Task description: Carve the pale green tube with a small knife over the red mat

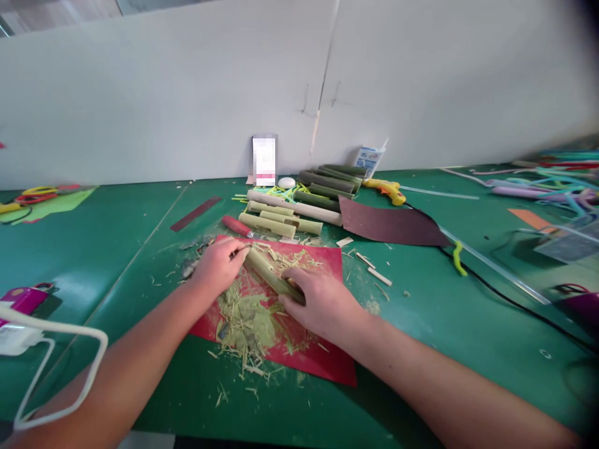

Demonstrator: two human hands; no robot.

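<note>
A length of pale green bamboo tube lies slantwise between my hands above a red sheet. At its far left end, the fingers of my left hand are closed on it. My right hand wraps round the near right end; its fingertips partly hide the tube there. Under and around the tube, the sheet is strewn with pale shavings, splinters and green dust. Just beyond the sheet's far edge lies a red-handled tool, its working end partly hidden.
Behind are cut bamboo tubes, darker green tubes, a brown sandpaper sheet and a phone against the wall. A yellow glue gun trails a black cable to the right. At left stands a white wire frame.
</note>
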